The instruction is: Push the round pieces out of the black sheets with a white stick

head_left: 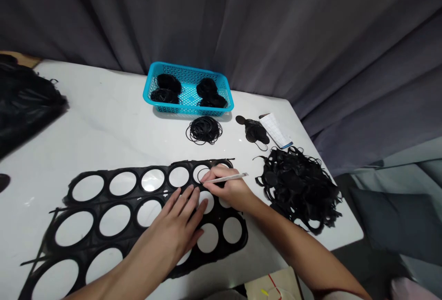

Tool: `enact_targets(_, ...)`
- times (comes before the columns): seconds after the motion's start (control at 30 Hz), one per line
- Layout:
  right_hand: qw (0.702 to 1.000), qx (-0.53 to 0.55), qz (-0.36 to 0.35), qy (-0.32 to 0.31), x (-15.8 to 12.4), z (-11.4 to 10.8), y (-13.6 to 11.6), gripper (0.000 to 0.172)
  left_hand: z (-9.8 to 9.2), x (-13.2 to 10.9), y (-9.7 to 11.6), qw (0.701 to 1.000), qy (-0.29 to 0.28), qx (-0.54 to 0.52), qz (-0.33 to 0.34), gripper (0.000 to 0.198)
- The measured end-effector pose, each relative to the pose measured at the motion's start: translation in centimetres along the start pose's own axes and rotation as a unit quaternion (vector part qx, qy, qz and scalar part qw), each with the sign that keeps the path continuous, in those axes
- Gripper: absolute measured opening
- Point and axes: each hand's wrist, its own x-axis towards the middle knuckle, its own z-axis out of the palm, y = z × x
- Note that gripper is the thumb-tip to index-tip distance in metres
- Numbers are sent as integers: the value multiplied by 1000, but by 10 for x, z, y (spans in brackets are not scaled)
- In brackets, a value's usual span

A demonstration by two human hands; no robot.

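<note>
- Blue perforated plastic basket (pixel 186 70) placed on white table (pixel 103 106); four bundles of thin black rings (pixel 168 83) held inside
- Loose coil of black rings (pixel 204 130) laid just in front of basket
- Small black cut pieces (pixel 253 131) placed beside white paper slip (pixel 276 130)
- Large tangled heap of black scrap (pixel 297 187) piled near right table edge
- Black plastic bag (pixel 24 102) bunched at left table end
- Grey curtain (pixel 221 14) hung behind table
- Dark cushion (pixel 390 226) seen on floor side, right
- Pale paper bag (pixel 272 286) partly visible at bottom edge
</note>
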Motion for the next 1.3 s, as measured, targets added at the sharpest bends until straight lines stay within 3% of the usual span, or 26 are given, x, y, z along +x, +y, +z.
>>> enact_targets(0.5,990,-62,-126,6,-3,6,2,16,1,-1,0,1000,-4,-12,-12,44)
enact_targets(0.67,999,30,-31,26,-2,6,2,15,-5,0,-1,998,-9,-65,-11,42)
enact_targets(0.77,986,155,40,36,-2,2,-3,12,-13,3,-6,980,-10,-187,-71,40)
enact_targets(0.83,971,230,70,22,-3,0,-7,15,-19,8,-11,945,7,-287,-155,36)
enact_targets(0.93,936,336,100,-21,-8,1,-14,23,-24,16,-21,863,41,-434,-255,36)
enact_targets(1.13,862,473,176,-47,-16,5,-17,36,-27,27,-34,696,6,-646,-313,31)
enact_targets(1.23,848,490,196,-43,-15,3,-15,41,-30,29,-32,620,-3,-708,-338,37)
enact_targets(1.3,845,494,201,-38,-15,2,-14,42,-31,30,-30,586,-3,-731,-350,39)
